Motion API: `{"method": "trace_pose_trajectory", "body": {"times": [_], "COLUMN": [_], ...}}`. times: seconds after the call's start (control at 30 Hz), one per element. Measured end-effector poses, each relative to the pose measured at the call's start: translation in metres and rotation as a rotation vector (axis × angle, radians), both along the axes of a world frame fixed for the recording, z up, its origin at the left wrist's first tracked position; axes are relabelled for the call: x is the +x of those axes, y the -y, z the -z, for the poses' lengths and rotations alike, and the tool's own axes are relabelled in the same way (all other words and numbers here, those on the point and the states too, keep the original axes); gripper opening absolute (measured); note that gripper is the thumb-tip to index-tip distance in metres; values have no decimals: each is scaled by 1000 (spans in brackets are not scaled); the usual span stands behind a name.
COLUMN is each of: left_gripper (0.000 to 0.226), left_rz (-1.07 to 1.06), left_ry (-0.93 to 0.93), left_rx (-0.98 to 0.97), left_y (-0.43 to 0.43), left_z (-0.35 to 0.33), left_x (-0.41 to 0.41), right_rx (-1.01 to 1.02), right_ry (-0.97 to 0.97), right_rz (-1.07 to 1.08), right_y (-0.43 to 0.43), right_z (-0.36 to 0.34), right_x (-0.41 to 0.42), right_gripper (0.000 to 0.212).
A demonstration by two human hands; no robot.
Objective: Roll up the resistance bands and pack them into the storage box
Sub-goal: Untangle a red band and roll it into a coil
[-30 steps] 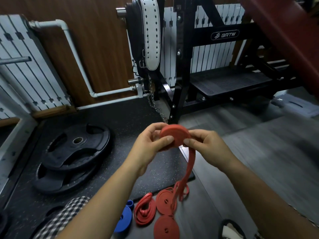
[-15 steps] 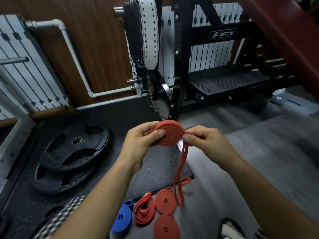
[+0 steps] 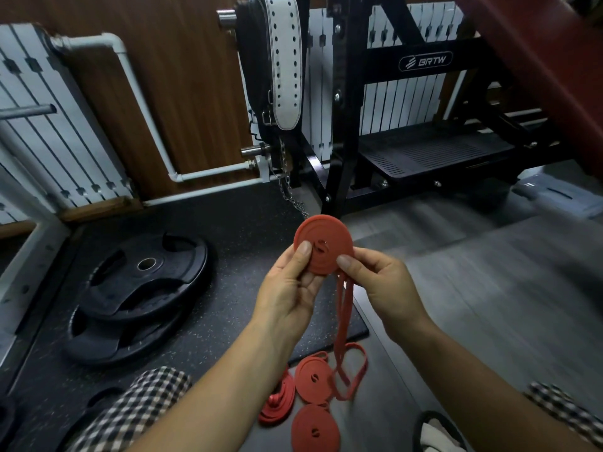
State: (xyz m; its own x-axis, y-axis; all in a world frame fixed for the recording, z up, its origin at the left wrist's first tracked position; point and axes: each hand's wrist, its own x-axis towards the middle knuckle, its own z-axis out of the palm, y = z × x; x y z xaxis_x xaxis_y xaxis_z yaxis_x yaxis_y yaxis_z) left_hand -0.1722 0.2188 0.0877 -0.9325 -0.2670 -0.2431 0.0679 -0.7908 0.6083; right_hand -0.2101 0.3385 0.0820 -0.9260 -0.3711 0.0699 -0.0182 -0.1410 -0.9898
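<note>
The red resistance band (image 3: 323,244) is wound into a flat, tight disc, its layers showing as concentric rings around a small S-shaped fold at the centre. It is held up in front of the person, above the edge of the black rubber mat (image 3: 228,321). The left hand (image 3: 290,288) grips the disc from its lower left, thumb pressed on the face near the centre and fingers behind. The right hand (image 3: 381,282) pinches the disc's lower right edge between thumb and forefinger, where the unrolled part leaves the coil. That loose tail (image 3: 342,321) hangs straight down as thin strands and ends in a slack loop on the grey floor (image 3: 473,305). By the loop lie two finished rolls (image 3: 313,378), flat red discs of the same kind, just beside each other. Left of them lies a looser red bundle (image 3: 277,402), folded rather than coiled. Two black weight plates (image 3: 143,278) are stacked on the mat to the left. A white lifting belt (image 3: 284,60) hangs on the black rack (image 3: 342,125) behind, with a chain (image 3: 290,190) below it
</note>
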Motion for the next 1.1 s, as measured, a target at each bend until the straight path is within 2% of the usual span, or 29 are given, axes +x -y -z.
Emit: {"method": "trace_pose_trajectory", "body": {"times": [0.07,0.13,0.2,0.3,0.33,0.4,0.47,0.6,0.73,0.9,1.03,1.1], "left_gripper": [14,14,26,54,54,36,21,24,18,14,13,12], "left_rz": [9,83,173,218,252,308,271,129,20,-21,7,75], "left_ry": [36,79,96,34,12,4,-16,-88,-80,-22,7,7], "left_rx": [-30,-193,-500,-1191,-1358,-1482,-1382,-1074,-726,-364,-178,-250], "left_y": [-1,4,14,31,33,31,28,23,21,2,-5,-1], "left_z": [2,-1,-5,-8,-8,-8,-9,-14,-14,-1,5,2], "left_x": [0,0,1,-1,-2,-2,-1,2,1,0,-1,0], "right_rx": [36,89,225,664,771,883,841,397,278,31,3,62], "right_ry": [23,27,-51,-354,-436,-541,-556,-240,-104,22,59,17], "right_rz": [-10,-40,-70,-102,-116,-141,-125,-113,-125,-11,-6,-25], "right_y": [0,-7,-17,-29,-30,-30,-29,-34,-31,-16,-10,-15], "right_z": [1,-4,-14,-22,-23,-21,-20,-28,-19,-7,-4,-10], "right_x": [-1,-6,-12,-18,-18,-16,-15,-16,-14,-6,-5,-11], "right_gripper": [15,16,16,15,14,14,15,21,15,14,16,18]}}
